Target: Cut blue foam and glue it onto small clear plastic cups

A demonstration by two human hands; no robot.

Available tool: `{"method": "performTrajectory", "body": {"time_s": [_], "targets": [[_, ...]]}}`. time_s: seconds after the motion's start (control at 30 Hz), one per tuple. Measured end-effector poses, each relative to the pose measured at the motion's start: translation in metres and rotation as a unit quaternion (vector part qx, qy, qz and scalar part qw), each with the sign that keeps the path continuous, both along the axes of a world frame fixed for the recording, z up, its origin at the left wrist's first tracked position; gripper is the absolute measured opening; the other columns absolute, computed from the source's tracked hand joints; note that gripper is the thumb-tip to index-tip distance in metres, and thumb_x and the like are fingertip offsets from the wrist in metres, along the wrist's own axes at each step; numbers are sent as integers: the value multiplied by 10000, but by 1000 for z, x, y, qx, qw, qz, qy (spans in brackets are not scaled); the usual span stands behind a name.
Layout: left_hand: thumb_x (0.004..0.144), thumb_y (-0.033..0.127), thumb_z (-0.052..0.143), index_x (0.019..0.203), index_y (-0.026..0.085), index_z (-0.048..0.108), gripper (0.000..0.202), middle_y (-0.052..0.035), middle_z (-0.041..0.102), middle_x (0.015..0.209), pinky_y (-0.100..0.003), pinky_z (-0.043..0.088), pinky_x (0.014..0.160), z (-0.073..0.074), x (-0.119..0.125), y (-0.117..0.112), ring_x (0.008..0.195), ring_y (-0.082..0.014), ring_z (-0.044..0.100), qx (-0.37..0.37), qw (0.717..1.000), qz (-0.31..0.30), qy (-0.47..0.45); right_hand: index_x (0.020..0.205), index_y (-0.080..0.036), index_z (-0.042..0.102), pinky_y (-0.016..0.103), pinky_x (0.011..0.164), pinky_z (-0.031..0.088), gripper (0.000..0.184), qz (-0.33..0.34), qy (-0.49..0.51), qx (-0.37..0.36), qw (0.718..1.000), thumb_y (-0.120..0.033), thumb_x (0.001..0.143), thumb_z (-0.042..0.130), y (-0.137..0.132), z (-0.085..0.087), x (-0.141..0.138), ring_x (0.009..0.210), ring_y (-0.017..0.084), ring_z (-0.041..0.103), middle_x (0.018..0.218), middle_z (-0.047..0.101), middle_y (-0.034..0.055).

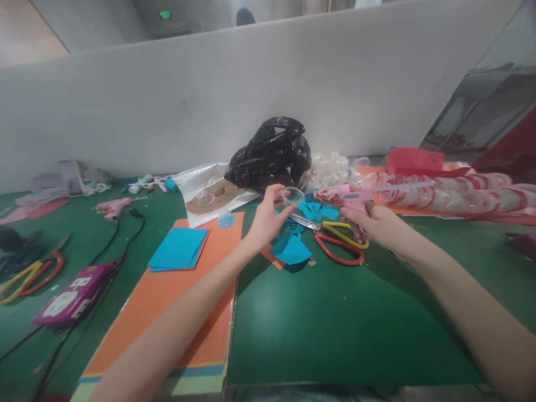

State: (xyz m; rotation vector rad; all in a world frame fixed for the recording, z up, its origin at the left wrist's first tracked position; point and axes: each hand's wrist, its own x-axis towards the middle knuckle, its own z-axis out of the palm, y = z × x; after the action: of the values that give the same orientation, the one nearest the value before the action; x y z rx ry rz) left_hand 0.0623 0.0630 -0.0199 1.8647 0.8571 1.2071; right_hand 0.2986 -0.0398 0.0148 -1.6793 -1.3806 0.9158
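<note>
pinching clear shell (293, 196) in left grip (268, 216)

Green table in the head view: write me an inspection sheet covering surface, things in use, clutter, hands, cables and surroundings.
Surface: green table, partly covered by orange sheets.
Things in use: clear plastic piece; pink glue gun, nozzle toward it.
Clutter: scissors among blue scraps; black bag behind.
Hands: left hand holds the plastic piece; right hand grips the glue gun.
Cables: black cords near a purple box.
Surroundings: white partition; lit green sign beyond.
</note>
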Motion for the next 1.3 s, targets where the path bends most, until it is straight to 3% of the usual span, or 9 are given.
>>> {"method": "performTrajectory", "body": {"time_s": [0.63,1.13,1.3], "targets": [[861,239,737,1223,250,448,463,-88,675,1264,-476,525,1068,-2,1,2,1150,-218,669,1,1000,2,-4,722,-256,555,332,522,470,393,-10,8,1,1000,-609,851,672,0,-1,1,480,175,566,500,591,8],[864,228,733,1219,251,449,456,-84,673,1265,-488,525,1069,-2,1,2,1139,-220,671,-5,1000,0,-7,710,-236,538,286,519,451,396,1,-5,3,1000,-571,899,632,2,-8,5,473,139,554,495,580,-20],[867,239,731,1226,247,441,461,-89,672,1270,-477,524,1068,-1,-1,2,1132,-218,679,-12,1000,4,-14,826,-212,600,279,509,427,348,-9,5,2,1000,-548,909,637,0,-4,3,469,135,538,496,546,-39]]}}
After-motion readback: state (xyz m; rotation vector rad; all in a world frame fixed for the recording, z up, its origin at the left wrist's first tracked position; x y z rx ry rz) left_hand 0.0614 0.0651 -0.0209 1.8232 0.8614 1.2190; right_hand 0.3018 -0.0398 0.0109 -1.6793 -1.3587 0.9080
